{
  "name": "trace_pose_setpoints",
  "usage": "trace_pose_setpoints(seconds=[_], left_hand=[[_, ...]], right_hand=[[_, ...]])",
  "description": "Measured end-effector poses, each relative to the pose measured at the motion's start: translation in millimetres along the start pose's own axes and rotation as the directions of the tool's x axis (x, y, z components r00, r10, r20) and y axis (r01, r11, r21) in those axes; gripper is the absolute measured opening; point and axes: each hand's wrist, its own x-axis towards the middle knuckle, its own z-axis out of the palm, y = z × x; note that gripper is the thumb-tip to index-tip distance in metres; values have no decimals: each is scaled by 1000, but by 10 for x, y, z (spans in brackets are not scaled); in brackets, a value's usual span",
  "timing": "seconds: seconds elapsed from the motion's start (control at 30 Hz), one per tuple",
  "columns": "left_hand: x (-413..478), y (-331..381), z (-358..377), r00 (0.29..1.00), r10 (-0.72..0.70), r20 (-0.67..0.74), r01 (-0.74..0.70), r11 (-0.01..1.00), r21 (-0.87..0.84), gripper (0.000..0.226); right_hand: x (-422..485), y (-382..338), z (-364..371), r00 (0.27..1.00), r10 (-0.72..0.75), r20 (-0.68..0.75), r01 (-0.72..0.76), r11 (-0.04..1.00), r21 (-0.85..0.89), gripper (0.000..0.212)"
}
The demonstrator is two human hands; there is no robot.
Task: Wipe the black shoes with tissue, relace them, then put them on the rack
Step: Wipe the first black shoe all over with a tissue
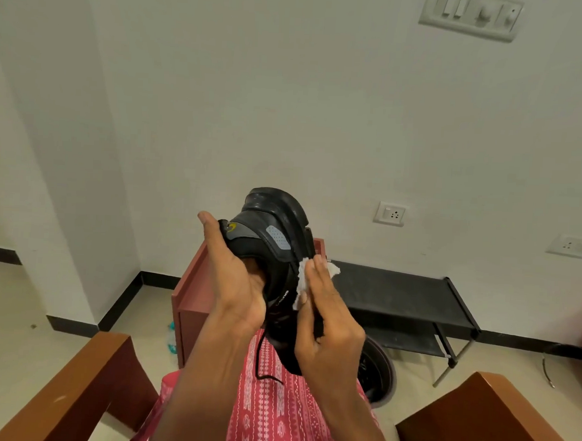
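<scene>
A black shoe (275, 239) is held up in front of me, heel uppermost and sole turned away. My left hand (233, 284) grips it at the collar, with fingers reaching inside the opening. My right hand (328, 322) presses a crumpled white tissue (303, 284) against the shoe's side. A loose black lace (260, 359) dangles below the shoe over my lap. The black shoe rack (413, 299) stands against the wall behind, on the right.
A reddish-brown cabinet (189, 312) stands behind the shoe on the left. A round dark object (379, 371) lies on the floor beneath the rack's near end. Wooden chair arms (75, 387) flank my lap in red patterned cloth (274, 419). A cable (548, 371) lies at the right.
</scene>
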Motion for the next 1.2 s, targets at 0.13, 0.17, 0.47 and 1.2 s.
trace_pose_setpoints(seconds=[0.13, 0.17, 0.47, 1.2], left_hand=[[-30, 10, 26, 1000, -3, -16, 4, 1000, 15, 82], [-37, 9, 31, 1000, -4, -17, 4, 1000, 25, 82], [-76, -31, 83, 1000, -4, 23, 4, 1000, -8, 84], [-112, 33, 56, 997, 24, -70, -22, 999, 23, 74]], right_hand=[[187, -78, -17, 992, -13, -124, 8, 999, -41, 31], [274, -113, -28, 989, -3, -148, -3, 999, -41, 31], [1031, -328, 12, 981, -147, -128, 135, 986, -101, 18], [945, -242, -5, 996, -82, -44, 77, 992, -98, 23]])
